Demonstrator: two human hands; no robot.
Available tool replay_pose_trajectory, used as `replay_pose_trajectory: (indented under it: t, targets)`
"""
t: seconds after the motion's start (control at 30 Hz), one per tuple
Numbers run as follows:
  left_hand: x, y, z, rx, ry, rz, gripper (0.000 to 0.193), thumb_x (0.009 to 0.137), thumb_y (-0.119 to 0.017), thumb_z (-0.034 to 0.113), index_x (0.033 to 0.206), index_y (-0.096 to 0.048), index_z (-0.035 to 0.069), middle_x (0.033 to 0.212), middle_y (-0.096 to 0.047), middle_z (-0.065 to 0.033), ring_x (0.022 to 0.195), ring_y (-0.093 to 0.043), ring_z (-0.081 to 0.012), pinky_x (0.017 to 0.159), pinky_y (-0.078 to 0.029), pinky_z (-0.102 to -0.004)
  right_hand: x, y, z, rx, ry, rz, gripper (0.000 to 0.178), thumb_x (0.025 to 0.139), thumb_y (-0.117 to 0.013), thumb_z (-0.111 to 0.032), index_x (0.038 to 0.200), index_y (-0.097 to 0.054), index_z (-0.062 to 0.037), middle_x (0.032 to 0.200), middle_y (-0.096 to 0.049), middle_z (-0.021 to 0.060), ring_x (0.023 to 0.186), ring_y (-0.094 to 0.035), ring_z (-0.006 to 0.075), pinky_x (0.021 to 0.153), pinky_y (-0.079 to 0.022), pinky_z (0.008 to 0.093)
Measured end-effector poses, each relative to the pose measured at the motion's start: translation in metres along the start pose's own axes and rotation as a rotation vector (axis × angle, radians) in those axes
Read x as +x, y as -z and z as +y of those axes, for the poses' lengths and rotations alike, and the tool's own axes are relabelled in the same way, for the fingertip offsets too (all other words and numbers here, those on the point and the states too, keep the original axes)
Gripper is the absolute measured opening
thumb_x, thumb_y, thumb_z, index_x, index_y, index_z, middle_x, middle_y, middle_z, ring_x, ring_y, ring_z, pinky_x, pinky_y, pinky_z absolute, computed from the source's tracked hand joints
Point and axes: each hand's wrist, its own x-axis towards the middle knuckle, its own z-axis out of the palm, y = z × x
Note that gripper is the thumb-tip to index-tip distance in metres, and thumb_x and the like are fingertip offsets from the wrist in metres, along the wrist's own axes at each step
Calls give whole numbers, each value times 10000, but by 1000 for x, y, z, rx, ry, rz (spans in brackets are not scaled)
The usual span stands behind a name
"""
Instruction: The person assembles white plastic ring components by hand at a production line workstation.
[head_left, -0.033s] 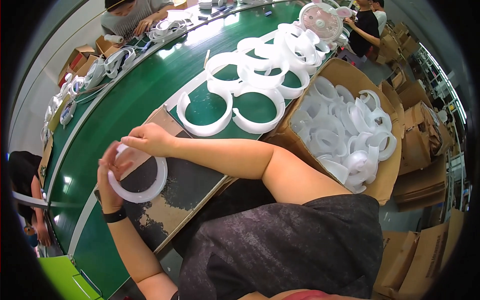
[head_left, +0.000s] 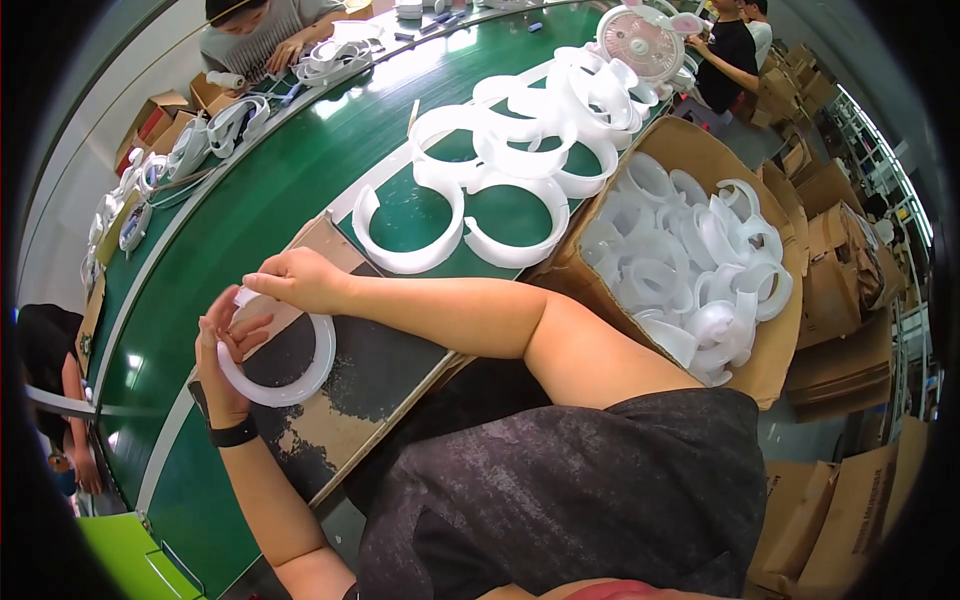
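A translucent white C-shaped plastic ring (head_left: pixel 318 375) is held above a worn dark board at the left of centre. My right hand (head_left: pixel 300 278) pinches its upper end, thumb and fingers pressed together. At the ring's left side, my left hand (head_left: pixel 222 350) grips the band, with its fingers curled partly across the opening. A black band circles my left wrist. Two similar white rings (head_left: pixel 410 262) lie nearest on the green surface, and several more (head_left: pixel 540 120) overlap behind them.
A cardboard box (head_left: pixel 770 370) full of translucent white curved pieces (head_left: pixel 715 325) stands at the right. The worn board (head_left: pixel 375 375) lies before me beside the green conveyor (head_left: pixel 270 180). A fan with pink ears (head_left: pixel 640 45) is at the far right. Co-workers sit across the belt.
The fingers of my left hand have shifted slightly around the ring and look less blurred. My right hand and the ring have hardly moved.
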Motion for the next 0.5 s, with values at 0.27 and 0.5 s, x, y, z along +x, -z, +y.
replay_pose_trajectory:
  t: [0.27, 0.5]
  targets:
    - [5, -16, 8, 6, 54, 173, 690, 930, -377, 546, 1287, -422, -43, 1239, -505, -169, 1022, -597, -218, 792, -505, -261, 3, 1, 4, 105, -119, -126, 514, 903, -521, -459, 766, -628, 25, 643, -556, 45, 612, -534, 118, 565, -458, 265]
    - [8, -10, 4, 52, 102, 250, 699, 925, -336, 585, 1294, -427, -3, 1241, -509, -137, 1062, -577, -210, 808, -494, -260, 2, 4, -2, 56, -52, -133, 501, 913, -516, -449, 743, -608, 13, 626, -527, 37, 605, -515, 108, 573, -446, 269]
